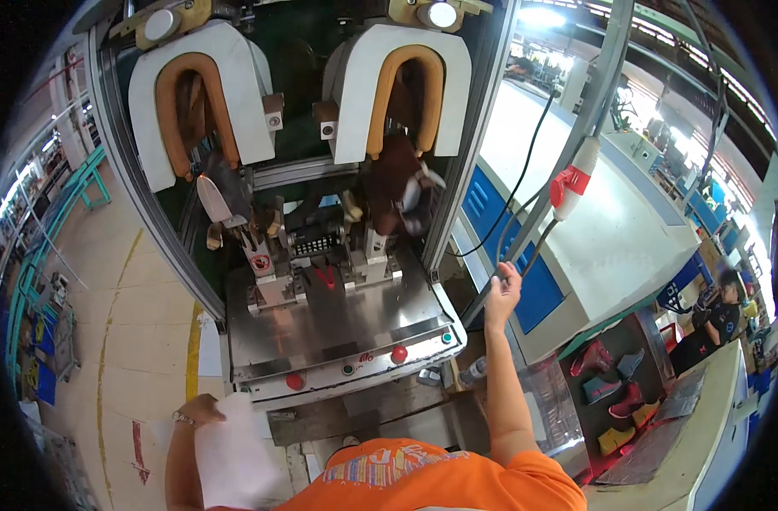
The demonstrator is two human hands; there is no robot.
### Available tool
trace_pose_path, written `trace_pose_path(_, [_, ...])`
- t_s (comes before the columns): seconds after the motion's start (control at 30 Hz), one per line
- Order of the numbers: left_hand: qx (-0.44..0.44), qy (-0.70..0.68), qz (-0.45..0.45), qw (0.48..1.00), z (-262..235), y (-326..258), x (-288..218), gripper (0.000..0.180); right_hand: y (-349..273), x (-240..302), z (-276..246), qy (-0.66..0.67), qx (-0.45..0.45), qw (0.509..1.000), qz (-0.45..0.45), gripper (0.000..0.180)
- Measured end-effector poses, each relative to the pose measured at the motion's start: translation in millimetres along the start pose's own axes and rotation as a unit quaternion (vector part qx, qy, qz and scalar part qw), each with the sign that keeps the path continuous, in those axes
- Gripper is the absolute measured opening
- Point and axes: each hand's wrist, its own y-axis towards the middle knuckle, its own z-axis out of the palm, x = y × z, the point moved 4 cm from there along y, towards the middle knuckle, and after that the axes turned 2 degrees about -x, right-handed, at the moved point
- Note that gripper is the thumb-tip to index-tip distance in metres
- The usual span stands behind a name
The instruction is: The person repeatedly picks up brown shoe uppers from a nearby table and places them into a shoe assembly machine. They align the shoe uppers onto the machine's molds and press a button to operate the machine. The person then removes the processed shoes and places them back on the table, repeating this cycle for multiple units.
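My left hand (203, 410), with a band round its wrist, is closed on the edge of a white sheet (231, 456) that hangs at my left side. On the right, my right arm reaches up beside a metal post. The fingers of my right hand (504, 296) are curled at the low loop of a dark cable (535, 255), seemingly gripping it. That cable runs up to a red and white plug connector (568, 189). Ahead stands a two-station machine (346, 319). A dark brown shoe upper (393, 183) sits at its right station, a grey and pale one (223, 192) at its left.
Red push buttons (294, 381) and green ones line the machine's front edge. White U-shaped clamps (246, 102) with tan padding hang above. To the right are a white cabinet (602, 247) and a bin of colourful boots (631, 399). A person (719, 319) sits farther right.
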Motion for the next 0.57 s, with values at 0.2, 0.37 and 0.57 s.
trace_pose_path(0.2, [-0.117,-0.63,0.142,0.755,-32.9,40.9,25.6,0.06,15.8,164.2,-6.8,0.168,0.142,0.967,-0.128,0.03])
trace_pose_path(0.37, [-0.036,-0.103,0.043,0.993,2.5,104.7,-18.2,0.039,16.0,251.8,22.6,0.066,0.277,0.926,-0.249,0.034])
trace_pose_path(0.57, [0.009,-0.42,0.223,0.879,-23.1,92.2,-52.5,0.05,41.6,234.8,63.0,-0.018,0.261,0.866,-0.426,0.033])
